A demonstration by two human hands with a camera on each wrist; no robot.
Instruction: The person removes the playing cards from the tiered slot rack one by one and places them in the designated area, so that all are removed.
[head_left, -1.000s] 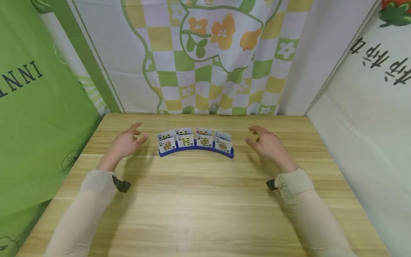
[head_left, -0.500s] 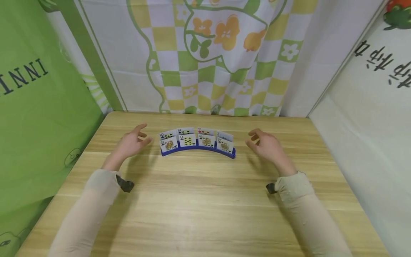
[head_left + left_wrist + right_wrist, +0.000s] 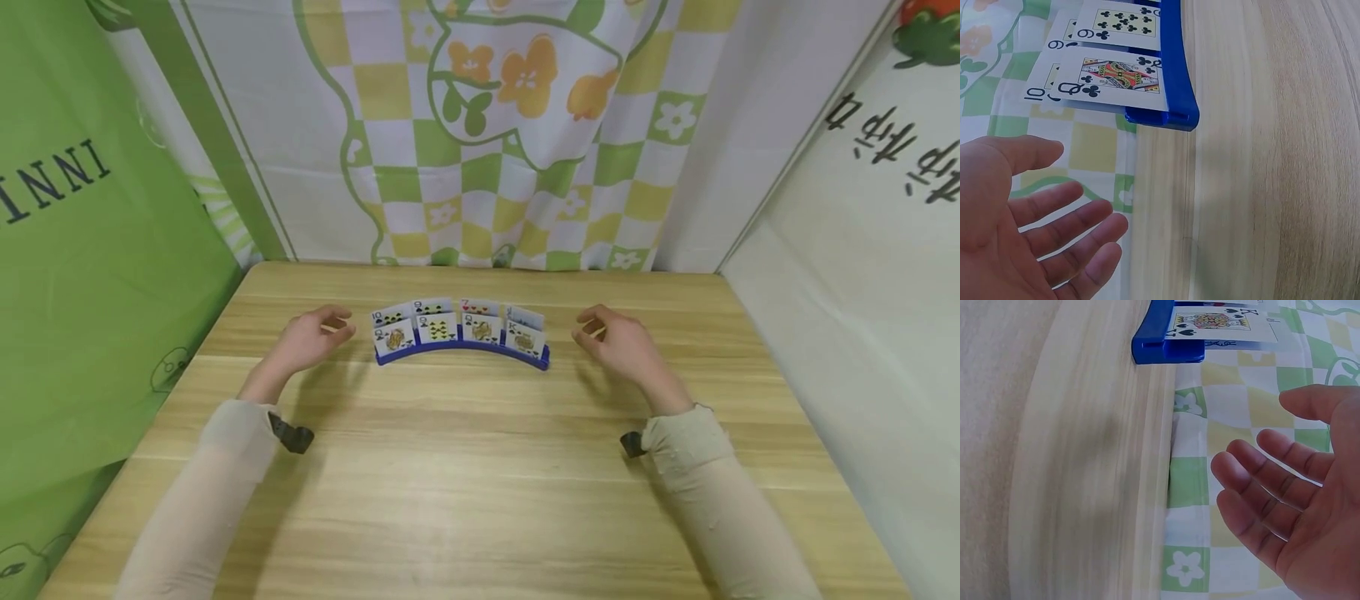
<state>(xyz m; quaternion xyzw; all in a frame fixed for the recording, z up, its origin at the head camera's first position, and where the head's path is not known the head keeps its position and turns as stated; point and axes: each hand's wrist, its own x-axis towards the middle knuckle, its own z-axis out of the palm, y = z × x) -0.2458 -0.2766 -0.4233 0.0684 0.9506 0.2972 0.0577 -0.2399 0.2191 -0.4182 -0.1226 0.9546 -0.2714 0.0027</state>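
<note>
Rack (image 3: 462,345), blue; rear cards (image 3: 480,307) partly hidden behind front cards (image 3: 437,327).

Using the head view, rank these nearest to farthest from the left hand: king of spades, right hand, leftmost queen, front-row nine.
1. Leftmost queen: front row's left end
2. Front-row nine: second from left
3. King of spades: right end
4. Right hand: past the king
</note>
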